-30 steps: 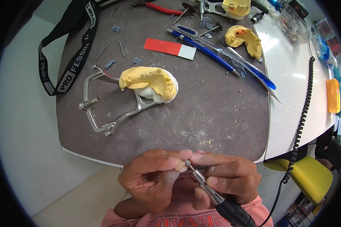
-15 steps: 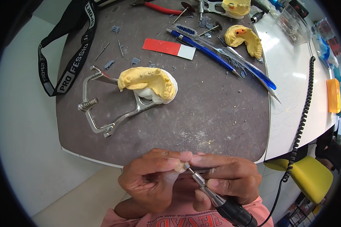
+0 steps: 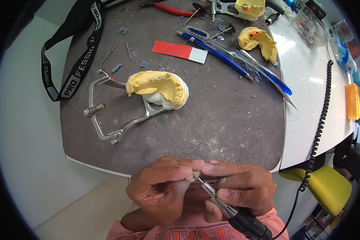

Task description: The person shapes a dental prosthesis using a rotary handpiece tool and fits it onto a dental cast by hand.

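Observation:
My left hand (image 3: pixel 158 191) is closed, pinching a small pale tooth-coloured dental piece (image 3: pixel 190 176) between thumb and fingertips. The fingers hide most of that piece, so its full shape does not show. My right hand (image 3: pixel 248 186) grips a rotary handpiece (image 3: pixel 229 210), silver at the front and black at the back. Its small bluish-grey tip (image 3: pixel 196 175) appears to touch the dental piece. The two hands' fingertips meet just above it, in front of the bench's near edge. Beyond them, a yellow dental model (image 3: pixel 156 83) on white plaster is mounted on a metal articulator frame (image 3: pixel 98 128).
A second yellow model (image 3: pixel 260 41), a blue pencil-like tool (image 3: pixel 218 56), a clear-handled brush (image 3: pixel 282 85) and a red-and-white strip (image 3: pixel 176 49) lie farther back. Loose burs and grey scraps are scattered about. A coiled black cord (image 3: pixel 322 116) hangs at the right, near a yellow-green chair (image 3: pixel 328 188).
The handpiece tip has shifted slightly left against the dental piece. Both hands keep their grips, and the view has moved very slightly.

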Motion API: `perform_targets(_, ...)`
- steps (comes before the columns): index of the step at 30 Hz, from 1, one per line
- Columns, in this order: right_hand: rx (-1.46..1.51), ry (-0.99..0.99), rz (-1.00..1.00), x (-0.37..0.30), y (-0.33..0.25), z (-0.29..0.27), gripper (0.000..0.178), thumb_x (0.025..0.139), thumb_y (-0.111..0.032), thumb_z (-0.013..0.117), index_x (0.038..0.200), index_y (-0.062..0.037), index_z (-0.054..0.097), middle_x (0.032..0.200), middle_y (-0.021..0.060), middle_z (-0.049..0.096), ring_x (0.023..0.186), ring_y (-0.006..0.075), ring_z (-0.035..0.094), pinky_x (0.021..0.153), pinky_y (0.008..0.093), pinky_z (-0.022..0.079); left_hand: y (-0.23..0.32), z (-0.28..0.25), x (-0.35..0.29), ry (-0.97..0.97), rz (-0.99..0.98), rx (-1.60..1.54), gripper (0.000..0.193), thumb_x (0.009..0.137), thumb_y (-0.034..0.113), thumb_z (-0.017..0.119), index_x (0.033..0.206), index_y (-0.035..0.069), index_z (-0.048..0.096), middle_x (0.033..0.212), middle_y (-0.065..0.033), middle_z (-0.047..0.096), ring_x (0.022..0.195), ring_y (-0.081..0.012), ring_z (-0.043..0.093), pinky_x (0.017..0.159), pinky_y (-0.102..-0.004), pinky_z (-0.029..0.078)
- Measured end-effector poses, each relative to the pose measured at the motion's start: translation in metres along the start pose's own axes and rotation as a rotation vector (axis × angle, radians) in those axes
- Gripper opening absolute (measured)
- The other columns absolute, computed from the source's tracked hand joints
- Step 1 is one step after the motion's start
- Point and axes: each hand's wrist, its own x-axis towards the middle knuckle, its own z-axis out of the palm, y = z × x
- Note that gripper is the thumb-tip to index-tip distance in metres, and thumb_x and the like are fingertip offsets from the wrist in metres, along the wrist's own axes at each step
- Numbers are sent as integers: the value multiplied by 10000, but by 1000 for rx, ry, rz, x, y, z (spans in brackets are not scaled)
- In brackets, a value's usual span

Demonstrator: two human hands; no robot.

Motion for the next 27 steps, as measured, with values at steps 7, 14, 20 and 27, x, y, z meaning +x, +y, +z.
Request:
perform_targets(7, -8, 65, -20, -3, 2, 5, 225, 710, -71, 761, 760, 26, 563, 688, 170, 636, 815, 383, 678, 676, 462, 583, 0, 0, 0, 9, 2, 17, 222, 773, -153, 568, 941, -9, 568, 889, -220, 665, 778, -217, 661, 654, -279, 544)
perform_targets(14, 0, 146, -25, -5, 3, 6, 238, 727, -23, 746, 813, 33, 530, 686, 155, 607, 812, 400, 673, 683, 457, 589, 4, 12, 4, 111, -40, -185, 229, 790, -158, 565, 971, -26, 514, 956, -232, 620, 823, -205, 663, 715, -286, 566)
perform_targets(20, -31, 24, -53, -3, 2, 1, 270, 730, -36, 761, 825, 32, 518, 715, 163, 599, 819, 412, 668, 700, 438, 592, 1, 5, 2, 54, -21, -115, 251, 791, -162, 573, 986, -22, 500, 939, -202, 597, 842, -222, 664, 746, -292, 569)
perform_targets(27, -29, 41, -11, -1, -1, 4, 267, 733, -44, 763, 821, 27, 521, 703, 157, 600, 819, 409, 669, 685, 421, 596, -2, 0, 3, 14, 90, 21, 214, 779, -148, 613, 930, -12, 545, 948, -196, 580, 845, -252, 669, 733, -291, 574)
